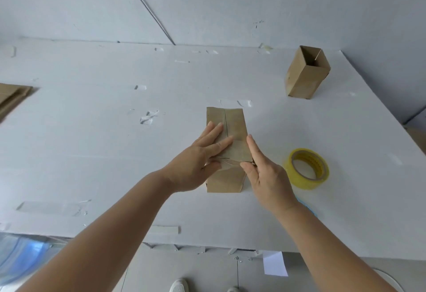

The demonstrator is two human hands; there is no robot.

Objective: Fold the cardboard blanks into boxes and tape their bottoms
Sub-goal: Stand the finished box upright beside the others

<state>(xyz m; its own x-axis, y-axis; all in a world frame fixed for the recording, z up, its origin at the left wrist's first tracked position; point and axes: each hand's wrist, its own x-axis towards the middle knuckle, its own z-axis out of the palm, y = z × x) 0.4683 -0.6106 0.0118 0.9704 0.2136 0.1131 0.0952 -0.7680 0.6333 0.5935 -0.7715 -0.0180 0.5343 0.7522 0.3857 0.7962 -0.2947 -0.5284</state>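
Head view looks down on a white tabletop (92, 153) where we work on a brown cardboard box (227, 130) standing bottom-up near the middle, a little toward the near edge. Its bottom flaps are folded shut, with the seam between them running away from us, and a strip of clear tape (227, 164) crinkles over the box's near top edge. Our left hand (198, 160) lies flat on the flaps with its fingers straight and slightly spread, pressing down, while the thumb sits against the near face by the tape. Our right hand (265, 171) stands edge-on against the box's right side, fingers straight and close together, with the thumb touching the tape at the near right corner. Neither hand curls round anything.

A yellow roll of tape (307, 168) lies flat just right of our right hand, near the tabletop's right edge. A second box (306, 72), open end up, stands at the far right corner, well apart from the first. A stack of flat cardboard blanks (11, 98) juts in at the left edge. Scraps of clear tape (147, 116) stick to the tabletop in several places. Below the near edge we see the floor and the toes of two white shoes (179, 286).
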